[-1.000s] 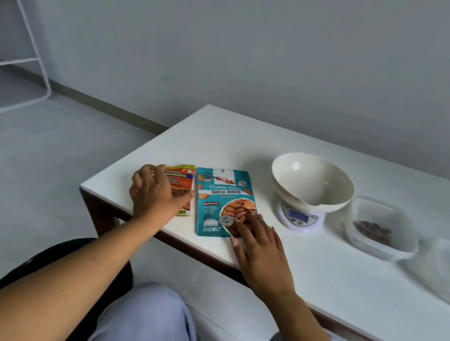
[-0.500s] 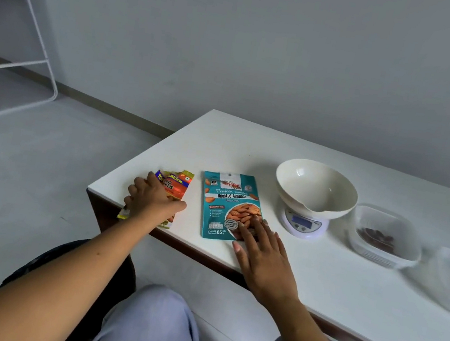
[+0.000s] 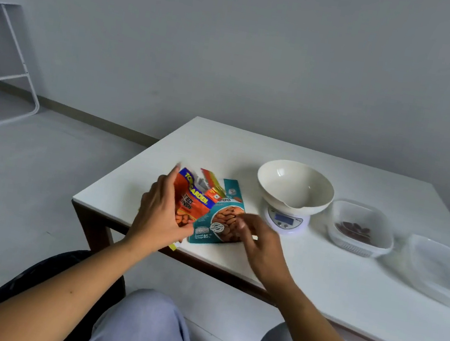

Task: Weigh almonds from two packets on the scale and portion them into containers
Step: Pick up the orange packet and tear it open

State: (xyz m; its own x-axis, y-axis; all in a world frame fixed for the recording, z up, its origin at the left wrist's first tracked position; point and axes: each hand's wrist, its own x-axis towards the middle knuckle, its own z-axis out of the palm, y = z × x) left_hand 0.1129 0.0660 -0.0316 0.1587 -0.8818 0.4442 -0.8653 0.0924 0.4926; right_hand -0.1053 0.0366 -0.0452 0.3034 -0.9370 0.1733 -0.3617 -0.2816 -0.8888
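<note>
My left hand (image 3: 159, 216) grips an orange almond packet (image 3: 193, 201) and holds it upright above the table's near left corner; its top looks torn open. A teal almond packet (image 3: 220, 219) lies flat on the white table (image 3: 319, 276) behind it. My right hand (image 3: 260, 245) hovers over the teal packet's right side with its fingers loosely curled, blurred and holding nothing. A cream bowl (image 3: 295, 186) sits on a small digital scale (image 3: 286, 220) to the right.
A clear container (image 3: 360, 228) holding a few dark almonds stands right of the scale. Another clear container (image 3: 444, 268) lies near the table's right edge. A white wire rack (image 3: 6, 71) stands on the floor at far left. My knees are below the table's front edge.
My left hand has lifted the orange packet off the table and stood it upright. My right hand has left the teal packet's surface and risen toward the orange packet.
</note>
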